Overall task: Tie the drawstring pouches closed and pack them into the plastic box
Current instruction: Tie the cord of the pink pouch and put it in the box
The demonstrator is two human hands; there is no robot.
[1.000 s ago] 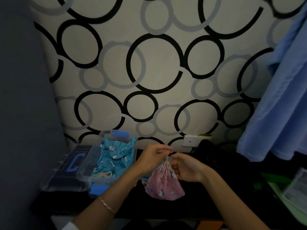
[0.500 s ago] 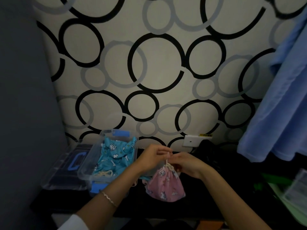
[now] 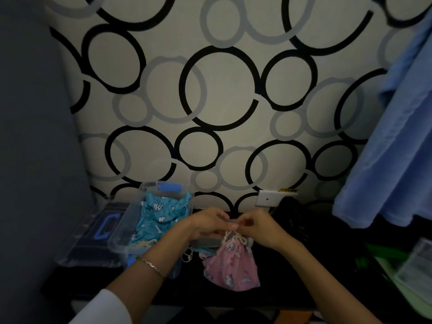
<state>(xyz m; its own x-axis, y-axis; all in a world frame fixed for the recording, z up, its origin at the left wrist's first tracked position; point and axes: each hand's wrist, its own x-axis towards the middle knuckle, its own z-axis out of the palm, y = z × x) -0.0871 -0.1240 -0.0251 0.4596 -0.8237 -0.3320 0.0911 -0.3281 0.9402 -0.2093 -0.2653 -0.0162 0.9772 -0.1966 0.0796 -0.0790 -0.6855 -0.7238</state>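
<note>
pouch (image 3: 230,265) right of plastic box (image 3: 131,230), lid (image 3: 93,237) left of box

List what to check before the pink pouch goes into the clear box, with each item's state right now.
1. Mouth of the pink pouch gathered: ok, it is cinched under the drawstring.
2. Knot finished: cannot tell; the left hand and the right hand both pinch the drawstring and hide it.
3. The plastic box open: ok, the lid lies to its left.
4. Room in the box: cannot tell; blue pouches cover most of its floor.
5. Pouch free to lift: ok, nothing lies on it.
</note>
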